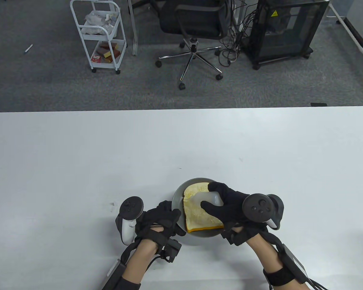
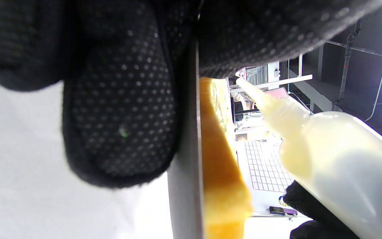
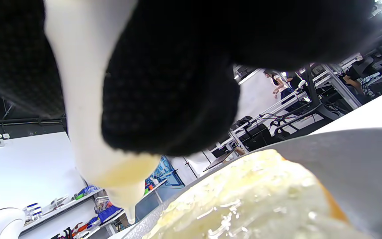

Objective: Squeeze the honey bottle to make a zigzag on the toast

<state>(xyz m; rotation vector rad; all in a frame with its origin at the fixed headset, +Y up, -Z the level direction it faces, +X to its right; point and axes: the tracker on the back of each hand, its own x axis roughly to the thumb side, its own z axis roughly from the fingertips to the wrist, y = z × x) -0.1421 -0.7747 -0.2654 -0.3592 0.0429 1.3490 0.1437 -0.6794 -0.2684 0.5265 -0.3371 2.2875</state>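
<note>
Toast lies on a grey plate near the counter's near edge; right hand grips the honey bottle, nozzle tilted left over the toast; left hand holds the plate's left rim.

Honey bottle: I see only its nozzle end; my right hand covers the body.
Toast: right part hidden under that hand.
Plate: near-left rim covered by my left hand.

Far table half: bare white table, open to a hand.
Plate's left side: blocked by left hand on the plate rim.
Above toast: right hand with honey bottle.
</note>
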